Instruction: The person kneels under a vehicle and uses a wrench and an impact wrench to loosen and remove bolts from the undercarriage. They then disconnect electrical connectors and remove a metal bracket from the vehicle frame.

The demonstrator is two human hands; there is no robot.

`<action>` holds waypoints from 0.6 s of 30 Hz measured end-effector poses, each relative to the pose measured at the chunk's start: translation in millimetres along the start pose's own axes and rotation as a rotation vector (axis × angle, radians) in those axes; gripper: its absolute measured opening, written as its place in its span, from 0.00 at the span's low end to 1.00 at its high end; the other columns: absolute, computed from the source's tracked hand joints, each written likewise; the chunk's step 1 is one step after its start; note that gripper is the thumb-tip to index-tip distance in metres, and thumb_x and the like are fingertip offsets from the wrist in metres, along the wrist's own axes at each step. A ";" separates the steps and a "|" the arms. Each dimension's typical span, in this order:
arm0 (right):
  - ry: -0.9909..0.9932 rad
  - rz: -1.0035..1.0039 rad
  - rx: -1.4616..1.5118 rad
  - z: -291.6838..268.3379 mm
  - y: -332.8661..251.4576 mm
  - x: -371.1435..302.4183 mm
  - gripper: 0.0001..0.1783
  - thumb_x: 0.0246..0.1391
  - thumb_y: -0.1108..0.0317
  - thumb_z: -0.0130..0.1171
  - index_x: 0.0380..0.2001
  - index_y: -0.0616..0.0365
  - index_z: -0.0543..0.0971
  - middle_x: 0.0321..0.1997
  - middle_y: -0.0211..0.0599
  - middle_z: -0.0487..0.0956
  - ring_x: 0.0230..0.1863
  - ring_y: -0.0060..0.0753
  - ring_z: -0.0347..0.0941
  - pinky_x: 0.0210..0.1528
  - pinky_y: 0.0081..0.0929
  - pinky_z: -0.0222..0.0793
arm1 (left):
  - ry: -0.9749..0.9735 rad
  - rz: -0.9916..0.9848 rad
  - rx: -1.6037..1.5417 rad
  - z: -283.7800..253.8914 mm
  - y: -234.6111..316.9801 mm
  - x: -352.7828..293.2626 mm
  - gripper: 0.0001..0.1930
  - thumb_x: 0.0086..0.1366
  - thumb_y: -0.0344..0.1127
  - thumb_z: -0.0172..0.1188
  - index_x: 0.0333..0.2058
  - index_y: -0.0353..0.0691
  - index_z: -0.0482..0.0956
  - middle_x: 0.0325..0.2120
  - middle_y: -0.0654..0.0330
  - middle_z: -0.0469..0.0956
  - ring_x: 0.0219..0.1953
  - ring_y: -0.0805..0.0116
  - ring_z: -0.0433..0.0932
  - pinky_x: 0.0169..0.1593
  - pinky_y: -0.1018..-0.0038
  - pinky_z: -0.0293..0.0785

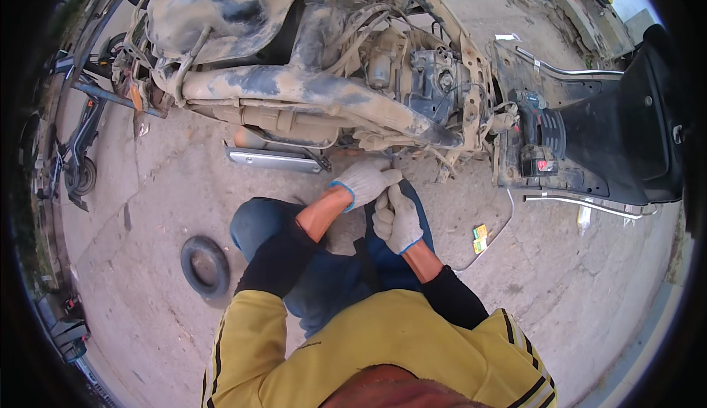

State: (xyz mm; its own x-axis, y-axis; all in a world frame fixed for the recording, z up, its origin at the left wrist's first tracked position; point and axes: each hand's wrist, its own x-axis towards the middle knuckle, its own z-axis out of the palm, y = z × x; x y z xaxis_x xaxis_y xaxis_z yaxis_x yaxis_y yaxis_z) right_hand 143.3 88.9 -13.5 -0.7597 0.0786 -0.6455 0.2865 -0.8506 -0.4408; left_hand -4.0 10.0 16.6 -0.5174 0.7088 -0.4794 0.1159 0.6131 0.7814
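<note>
Dusty tan vehicle frame (313,93) (patchily dark).

Vehicle frame (298,88) ahead, tyre (189,266) at left

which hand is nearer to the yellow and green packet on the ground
Right. The right hand is left of the packet, across a gap; the left hand is farther left, higher in the picture.
</note>
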 end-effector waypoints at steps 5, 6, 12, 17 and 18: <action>0.027 0.024 -0.154 -10.2 18.4 -36.8 0.27 0.75 0.42 0.51 0.27 0.50 0.71 0.14 0.17 0.55 0.11 0.15 0.47 0.13 0.21 0.39 | -0.016 0.429 0.723 -19.8 -52.8 -6.6 0.17 0.73 0.47 0.54 0.48 0.43 0.85 0.49 0.49 0.84 0.56 0.46 0.79 0.59 0.58 0.74; 0.035 0.027 -0.173 -15.0 20.7 -44.3 0.26 0.75 0.44 0.51 0.27 0.51 0.71 0.14 0.17 0.55 0.11 0.15 0.47 0.13 0.21 0.39 | 0.000 0.387 0.767 -24.1 -57.0 -4.9 0.19 0.71 0.47 0.54 0.48 0.42 0.84 0.47 0.48 0.84 0.55 0.44 0.79 0.60 0.55 0.74; 0.096 0.044 -0.310 -29.0 30.5 -94.5 0.21 0.76 0.56 0.47 0.26 0.51 0.70 0.14 0.17 0.54 0.11 0.14 0.47 0.14 0.21 0.38 | 0.153 0.184 0.633 -76.5 -42.1 -28.5 0.25 0.71 0.53 0.53 0.43 0.36 0.88 0.44 0.43 0.86 0.48 0.41 0.84 0.54 0.54 0.78; 0.160 0.138 -0.417 -50.3 34.1 -140.6 0.21 0.76 0.56 0.47 0.26 0.52 0.70 0.15 0.18 0.55 0.13 0.14 0.48 0.15 0.21 0.40 | 0.088 0.207 0.670 -100.3 -67.3 -21.1 0.33 0.68 0.65 0.60 0.47 0.36 0.87 0.47 0.46 0.86 0.50 0.43 0.83 0.54 0.58 0.79; 0.161 0.147 -0.458 -58.9 35.5 -150.0 0.23 0.76 0.54 0.47 0.26 0.53 0.69 0.15 0.19 0.55 0.12 0.15 0.48 0.14 0.21 0.40 | 0.082 0.273 0.733 -97.6 -76.8 -17.2 0.35 0.66 0.68 0.62 0.48 0.36 0.86 0.47 0.47 0.86 0.50 0.43 0.83 0.54 0.59 0.79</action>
State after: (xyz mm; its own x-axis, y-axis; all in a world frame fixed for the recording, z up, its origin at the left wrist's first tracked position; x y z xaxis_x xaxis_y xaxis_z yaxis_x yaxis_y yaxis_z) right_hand 301.9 77.5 30.9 -0.6033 0.0850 -0.7930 0.6373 -0.5464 -0.5434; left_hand -86.8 -83.3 3.8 -0.4480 0.8569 -0.2551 0.7630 0.5151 0.3905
